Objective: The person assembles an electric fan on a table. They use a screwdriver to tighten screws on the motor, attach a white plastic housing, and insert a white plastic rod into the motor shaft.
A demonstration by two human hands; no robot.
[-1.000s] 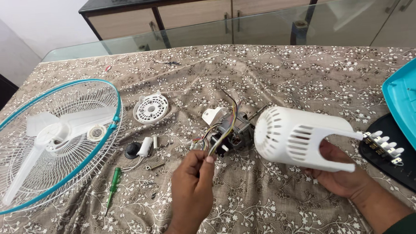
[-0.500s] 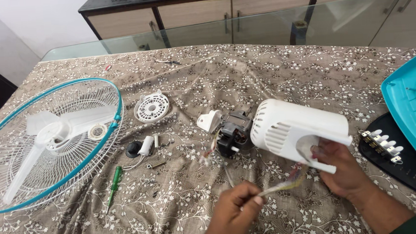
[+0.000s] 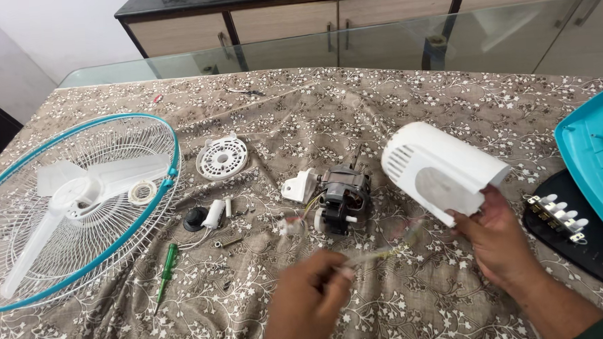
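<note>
Head view: wires pulled, housing lifted

My left hand [image 3: 308,300] pinches the blurred wires [image 3: 381,253], which run up toward the housing [image 3: 439,169]. My right hand [image 3: 498,238] grasps the white housing by its lower edge, tilted above the desk [image 3: 380,103]. Beside it, the motor [image 3: 343,198] lies on the cloth.

Cloth-covered table [image 3: 394,96] — fan guard [image 3: 70,209], motor [image 3: 344,200], green screwdriver [image 3: 164,273]

Bright, even daylight fills the room, shadows soft and faint on the cloth. The glass tabletop [image 3: 377,45] throws pale reflections. Motion blur smears the left hand [image 3: 308,303] and its wires [image 3: 381,251].
</note>
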